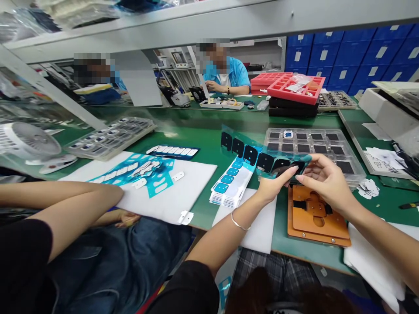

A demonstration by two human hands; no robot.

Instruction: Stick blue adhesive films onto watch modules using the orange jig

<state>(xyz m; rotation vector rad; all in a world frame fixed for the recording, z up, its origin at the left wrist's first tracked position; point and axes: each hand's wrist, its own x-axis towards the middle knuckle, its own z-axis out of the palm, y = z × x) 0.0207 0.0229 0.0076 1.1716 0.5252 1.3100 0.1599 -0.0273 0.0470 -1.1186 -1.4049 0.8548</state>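
A bluish, see-through strip of film (250, 155) bearing a row of black rounded-square stickers is held up over the bench. My left hand (276, 181) grips its lower edge near the right end. Beside it, my right hand (322, 174) pinches that same end between thumb and fingers. Just below the right hand lies an orange fixture (319, 218) with a recessed middle and a black strip across it. Behind the film stands a clear compartment tray (340, 152) holding dark square pieces. Left of my hands is a stack of white sheets with blue rounded labels (227, 179).
A co-worker's arm (81, 200) rests at the left, by a white foam sheet (196, 179) strewn with blue film scraps (160, 185). A fan (29, 141) and another parts tray (113, 137) stand beyond. Red trays (296, 87) are stacked at the back; another person (235, 72) sits opposite.
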